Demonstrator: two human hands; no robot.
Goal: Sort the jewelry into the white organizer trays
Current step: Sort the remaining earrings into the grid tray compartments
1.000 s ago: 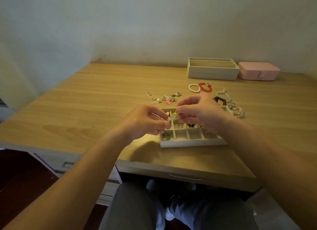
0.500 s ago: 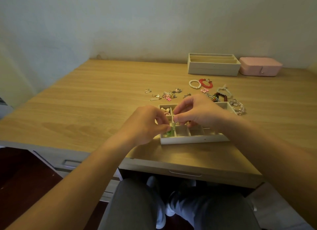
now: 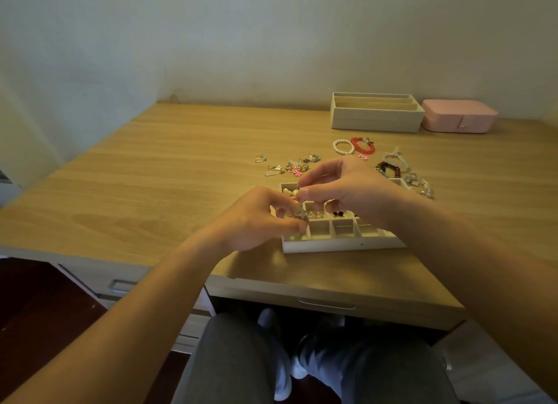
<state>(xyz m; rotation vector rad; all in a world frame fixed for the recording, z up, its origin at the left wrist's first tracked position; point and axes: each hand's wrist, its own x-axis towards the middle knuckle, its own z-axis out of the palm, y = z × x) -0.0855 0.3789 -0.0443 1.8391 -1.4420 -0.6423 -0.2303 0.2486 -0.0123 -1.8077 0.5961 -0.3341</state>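
Both hands meet above the left end of the near tray (image 3: 341, 247). The left hand (image 3: 259, 219) has curled fingers pinching a small pale piece (image 3: 299, 214). The right hand (image 3: 347, 192) pinches the top of the same piece between thumb and forefinger. The piece is too small to identify, possibly an earring. Two hands on one item suggests it is being untangled or turned before it is dropped in.

The piece hangs just over the tray's left compartments. Some compartments already hold small items, and the front middle ones look bare.

The tray sits at the near edge of the surface (image 3: 151, 177), close to the body, which keeps reaches short.

Unsorted: loose earrings (image 3: 290, 166) just behind the tray; pearl bracelet (image 3: 343, 147) and red bracelet (image 3: 362, 145) side by side further back; more bracelets (image 3: 392, 168) at the tray's far right corner.

A second tray (image 3: 374, 121) with long slots stands against the wall, with a pink box (image 3: 459, 120) beside it. The long slots are probably for the bracelets.

Sorting looks partly done.
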